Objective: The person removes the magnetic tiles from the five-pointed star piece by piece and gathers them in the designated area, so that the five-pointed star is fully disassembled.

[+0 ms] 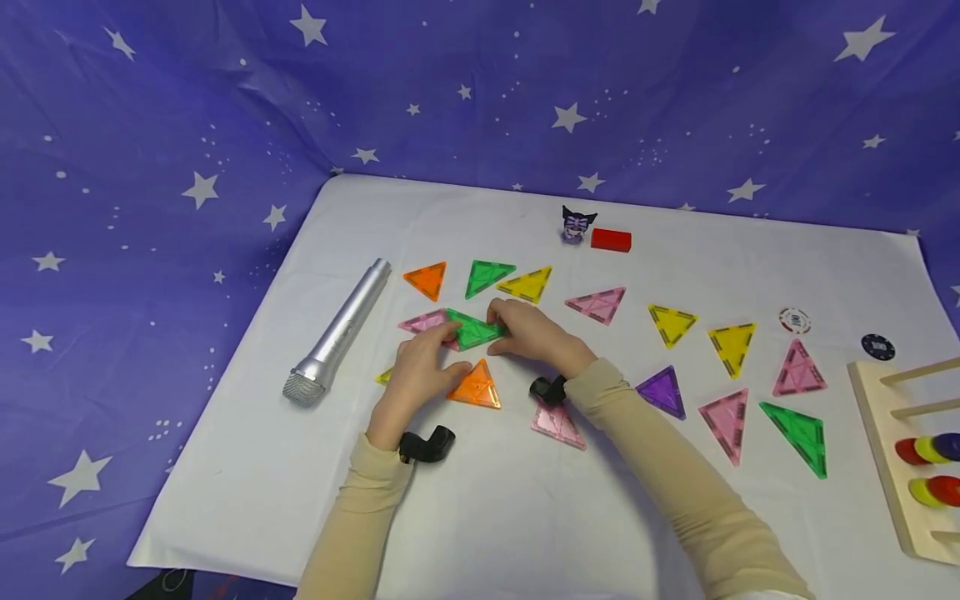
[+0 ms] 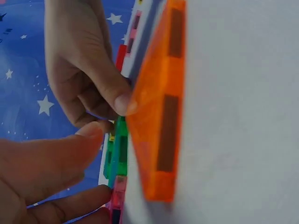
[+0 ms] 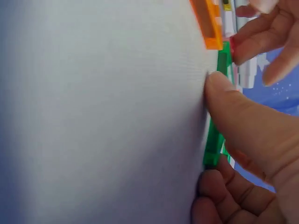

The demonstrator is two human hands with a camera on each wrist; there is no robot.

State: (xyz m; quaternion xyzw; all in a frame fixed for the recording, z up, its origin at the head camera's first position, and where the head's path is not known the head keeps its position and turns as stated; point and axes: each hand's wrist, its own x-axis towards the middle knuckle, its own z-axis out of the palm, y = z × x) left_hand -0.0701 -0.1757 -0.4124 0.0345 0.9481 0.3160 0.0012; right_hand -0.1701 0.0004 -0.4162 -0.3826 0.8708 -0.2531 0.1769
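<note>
My right hand [image 1: 536, 333] pinches the right end of a green triangular magnetic tile [image 1: 474, 330], thumb on the near side and curled fingers at the far side. That tile lies against a pink triangular tile [image 1: 422, 320] on its left. My left hand [image 1: 420, 373] reaches in from the left, its fairly straight fingertips touching the pink tile where it meets the green one. The left thumb stands apart from them in the left wrist view. Just nearer than the green tile lies an orange triangular tile [image 1: 477, 387]. A yellow tile [image 1: 384, 377] is mostly hidden behind the left hand.
A silver microphone [image 1: 337, 333] lies at left. Behind the hands are orange [image 1: 427, 280], green [image 1: 487, 277] and yellow [image 1: 529, 285] tiles; several more spread right. A small figure [image 1: 575, 227] and red block [image 1: 611, 241] stand at the back. A wooden rack [image 1: 885, 467] sits far right.
</note>
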